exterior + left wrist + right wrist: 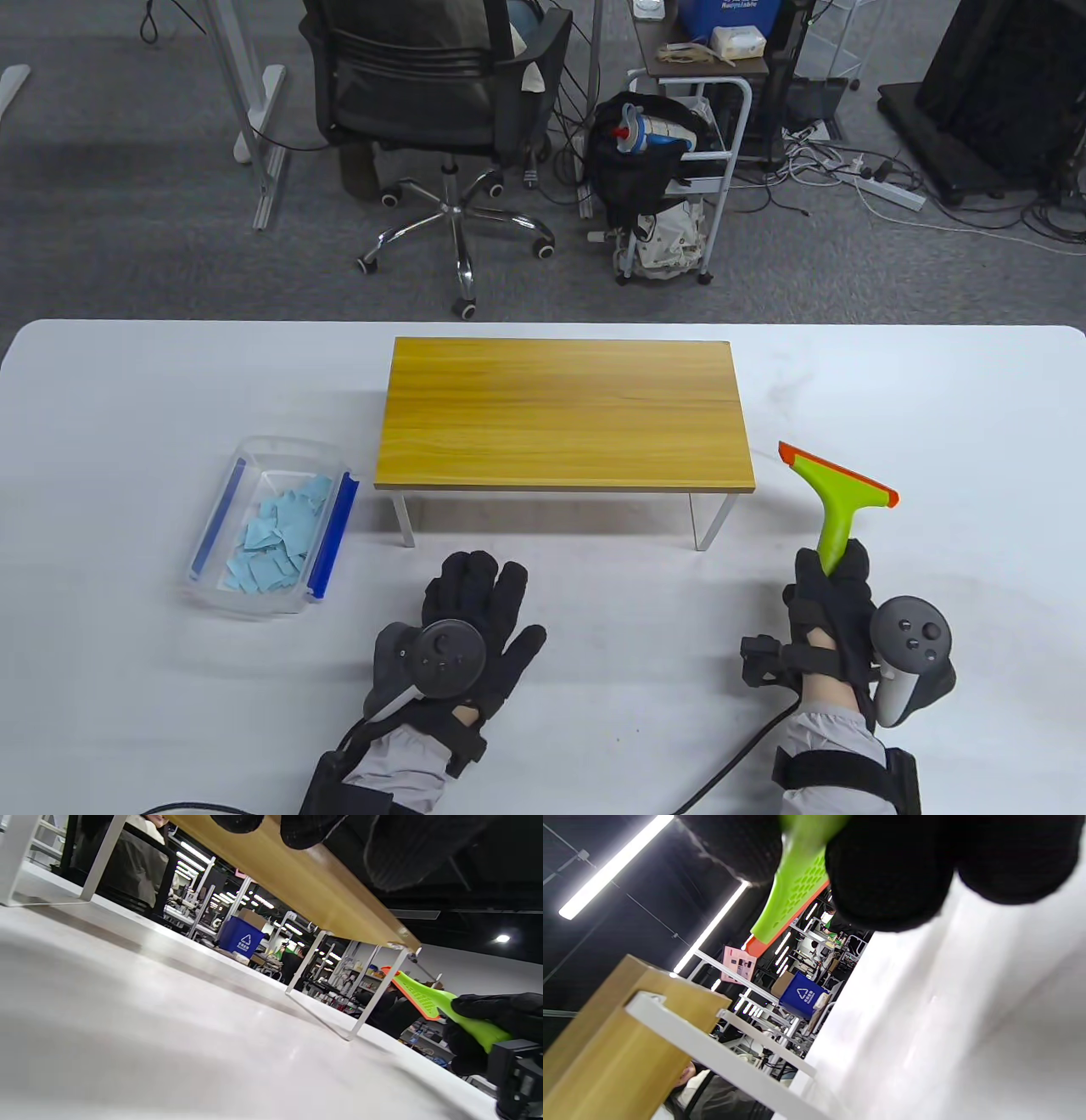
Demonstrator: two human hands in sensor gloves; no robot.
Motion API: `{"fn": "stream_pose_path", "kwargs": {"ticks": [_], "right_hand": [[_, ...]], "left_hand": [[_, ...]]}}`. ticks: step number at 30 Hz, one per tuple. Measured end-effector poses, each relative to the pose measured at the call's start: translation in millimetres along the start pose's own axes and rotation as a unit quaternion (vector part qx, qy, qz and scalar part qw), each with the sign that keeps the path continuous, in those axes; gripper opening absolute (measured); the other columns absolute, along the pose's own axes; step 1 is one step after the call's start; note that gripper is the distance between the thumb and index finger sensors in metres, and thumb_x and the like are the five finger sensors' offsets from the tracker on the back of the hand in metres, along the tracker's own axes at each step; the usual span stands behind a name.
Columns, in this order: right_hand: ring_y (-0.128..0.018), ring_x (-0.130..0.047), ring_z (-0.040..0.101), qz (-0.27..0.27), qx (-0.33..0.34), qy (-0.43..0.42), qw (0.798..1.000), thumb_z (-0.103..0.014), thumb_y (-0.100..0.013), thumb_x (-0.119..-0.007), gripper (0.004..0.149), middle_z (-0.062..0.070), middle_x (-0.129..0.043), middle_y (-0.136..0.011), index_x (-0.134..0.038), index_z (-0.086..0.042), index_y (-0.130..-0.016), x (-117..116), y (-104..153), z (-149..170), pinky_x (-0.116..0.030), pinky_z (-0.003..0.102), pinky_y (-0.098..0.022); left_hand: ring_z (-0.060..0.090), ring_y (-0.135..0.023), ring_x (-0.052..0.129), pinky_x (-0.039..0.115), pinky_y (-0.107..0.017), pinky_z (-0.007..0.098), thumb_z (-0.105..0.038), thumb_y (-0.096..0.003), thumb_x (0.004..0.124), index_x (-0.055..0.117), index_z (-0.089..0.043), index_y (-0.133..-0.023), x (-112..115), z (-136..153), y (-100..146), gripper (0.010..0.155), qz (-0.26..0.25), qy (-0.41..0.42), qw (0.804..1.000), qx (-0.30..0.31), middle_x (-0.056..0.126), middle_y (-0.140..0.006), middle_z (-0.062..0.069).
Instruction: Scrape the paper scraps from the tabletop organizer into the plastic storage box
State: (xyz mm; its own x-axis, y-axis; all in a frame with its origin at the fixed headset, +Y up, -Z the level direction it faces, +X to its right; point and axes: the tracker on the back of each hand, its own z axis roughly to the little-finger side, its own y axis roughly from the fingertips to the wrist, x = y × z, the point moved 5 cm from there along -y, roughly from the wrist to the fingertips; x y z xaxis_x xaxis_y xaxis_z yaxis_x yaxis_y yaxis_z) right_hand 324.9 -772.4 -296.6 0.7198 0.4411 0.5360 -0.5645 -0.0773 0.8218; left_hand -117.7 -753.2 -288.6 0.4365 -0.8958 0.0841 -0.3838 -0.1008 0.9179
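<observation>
The tabletop organizer (564, 414) is a small wooden shelf on white legs in the middle of the white table; no scraps show on its top. A clear plastic storage box (270, 525) with blue side clips stands to its left and holds several light blue paper scraps (278, 536). My right hand (831, 594) grips the handle of a green scraper with an orange blade (836, 497), held up to the right of the organizer. The scraper also shows in the left wrist view (428, 999) and right wrist view (793, 891). My left hand (475, 607) lies flat and empty on the table in front of the organizer.
The white table (127, 679) runs wide on both sides. Beyond its far edge stand an office chair (433, 110) and a metal cart (679, 170) on grey carpet.
</observation>
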Motion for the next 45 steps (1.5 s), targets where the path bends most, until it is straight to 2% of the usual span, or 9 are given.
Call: {"fn": "stream_pose_path", "kwargs": {"ticks": [10, 24, 26, 30, 33, 36, 38, 40, 45], "right_hand": [[-0.039, -0.095, 0.034, 0.026, -0.033, 0.068, 0.997, -0.032, -0.053, -0.077, 0.067, 0.026, -0.077, -0.076, -0.046, 0.006, -0.098, 3, -19, 3, -0.079, 0.061, -0.037], [-0.037, -0.095, 0.035, -0.023, -0.138, 0.222, 0.965, -0.032, -0.053, -0.076, 0.065, 0.03, -0.079, -0.074, -0.049, 0.005, -0.1, -31, -66, 18, -0.079, 0.06, -0.036], [-0.036, -0.097, 0.037, -0.045, -0.15, 0.27, 0.95, -0.032, -0.053, -0.076, 0.066, 0.032, -0.081, -0.072, -0.05, 0.007, -0.099, -36, -69, 17, -0.079, 0.061, -0.035], [-0.037, -0.103, 0.035, -0.07, -0.133, 0.45, 0.88, -0.039, -0.052, -0.076, 0.067, 0.026, -0.089, -0.069, -0.055, 0.006, -0.098, -44, -76, 6, -0.083, 0.059, -0.034], [-0.039, -0.101, 0.034, -0.094, -0.136, 0.5, 0.85, -0.042, -0.051, -0.077, 0.068, 0.023, -0.089, -0.07, -0.058, 0.003, -0.098, -53, -75, 10, -0.082, 0.06, -0.037], [-0.041, -0.099, 0.036, -0.093, -0.113, 0.492, 0.858, -0.043, -0.051, -0.075, 0.069, 0.024, -0.086, -0.072, -0.055, 0.003, -0.099, -51, -70, 7, -0.08, 0.061, -0.038], [-0.05, -0.096, 0.043, -0.089, -0.088, 0.464, 0.877, -0.044, -0.051, -0.075, 0.069, 0.028, -0.081, -0.079, -0.054, -0.001, -0.1, -45, -65, -5, -0.075, 0.066, -0.042], [-0.058, -0.092, 0.049, -0.068, -0.031, 0.423, 0.903, -0.044, -0.051, -0.075, 0.068, 0.03, -0.076, -0.085, -0.053, -0.004, -0.102, -37, -56, -28, -0.07, 0.07, -0.045], [-0.071, -0.081, 0.056, -0.008, 0.125, 0.328, 0.937, -0.045, -0.052, -0.073, 0.069, 0.032, -0.065, -0.094, -0.049, -0.006, -0.103, -20, -20, -104, -0.063, 0.075, -0.048]], "left_hand": [[0.056, -0.104, 0.03, 0.038, -0.07, 0.073, -0.056, -0.056, 0.073, 0.043, -0.021, -0.111, -19, 22, 2, 0.072, -0.003, 0.055, 0.998, -0.037, 0.03, -0.116, 0.022], [0.058, -0.103, 0.034, 0.04, -0.07, 0.073, -0.056, -0.0565, 0.075, 0.044, -0.02, -0.111, -15, 34, -3, 0.072, 0.028, 0.085, 0.994, -0.057, 0.034, -0.116, 0.023], [0.058, -0.103, 0.034, 0.04, -0.07, 0.073, -0.056, -0.0566, 0.074, 0.044, -0.02, -0.111, -14, 33, -4, 0.072, 0.031, 0.083, 0.994, -0.057, 0.034, -0.116, 0.023], [0.057, -0.104, 0.034, 0.04, -0.07, 0.072, -0.057, -0.0567, 0.074, 0.043, -0.021, -0.112, -12, 32, -5, 0.072, 0.035, 0.085, 0.994, -0.055, 0.035, -0.116, 0.023], [0.057, -0.103, 0.035, 0.041, -0.07, 0.072, -0.057, -0.0567, 0.073, 0.043, -0.021, -0.112, -9, 30, -5, 0.072, 0.039, 0.083, 0.994, -0.054, 0.036, -0.116, 0.022], [0.057, -0.103, 0.036, 0.042, -0.07, 0.072, -0.057, -0.0565, 0.074, 0.044, -0.021, -0.111, -5, 28, -5, 0.072, 0.043, 0.074, 0.995, -0.051, 0.036, -0.116, 0.023], [0.057, -0.103, 0.036, 0.041, -0.07, 0.072, -0.057, -0.0563, 0.074, 0.044, -0.021, -0.111, -6, 30, -5, 0.072, 0.038, 0.069, 0.995, -0.053, 0.036, -0.116, 0.023], [0.057, -0.104, 0.034, 0.04, -0.07, 0.072, -0.058, -0.0559, 0.075, 0.043, -0.021, -0.112, -10, 34, -4, 0.074, 0.028, 0.068, 0.996, -0.057, 0.035, -0.116, 0.022], [0.054, -0.106, 0.02, 0.027, -0.071, 0.075, -0.064, -0.0535, 0.077, 0.037, -0.025, -0.113, -24, 37, 1, 0.081, -0.01, 0.05, 0.997, -0.065, 0.023, -0.118, 0.019]]}}
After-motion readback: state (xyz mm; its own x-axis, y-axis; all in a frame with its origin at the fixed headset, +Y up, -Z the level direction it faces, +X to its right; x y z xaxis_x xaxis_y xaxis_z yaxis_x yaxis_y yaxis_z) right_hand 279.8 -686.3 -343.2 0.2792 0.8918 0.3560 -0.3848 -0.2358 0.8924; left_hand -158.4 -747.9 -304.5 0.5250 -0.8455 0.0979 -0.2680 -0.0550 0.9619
